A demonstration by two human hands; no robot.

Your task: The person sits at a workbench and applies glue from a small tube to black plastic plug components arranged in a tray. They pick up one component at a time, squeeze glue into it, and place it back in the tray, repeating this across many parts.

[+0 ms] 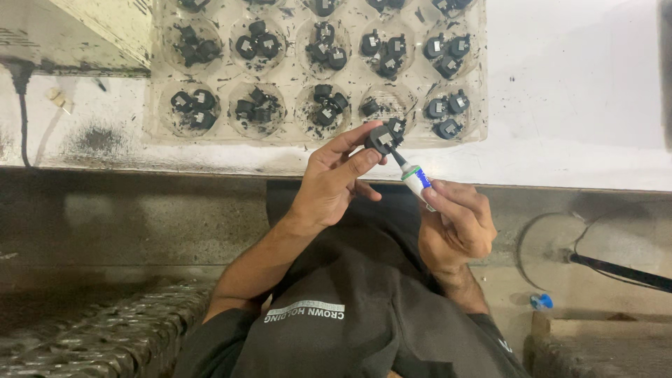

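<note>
My left hand (pixel 334 180) pinches a small black round part (pixel 383 137) between thumb and fingers, just in front of the table's edge. My right hand (pixel 458 227) grips a small white tube (pixel 416 179) with a green and blue band, its thin dark nozzle touching the black part from below right. Beyond them lies a clear plastic tray (pixel 290 133) with round pockets, each holding two or three similar black parts (pixel 327 106). One pocket near my left hand holds a single part (pixel 369 108).
The tray rests on a stained white tabletop (pixel 574 105). A black cable (pixel 22 119) hangs at the far left. Below the table are a concrete floor, a black cable (pixel 616 269) at right, a small blue cap (pixel 540 302) and a patterned metal surface (pixel 91 329).
</note>
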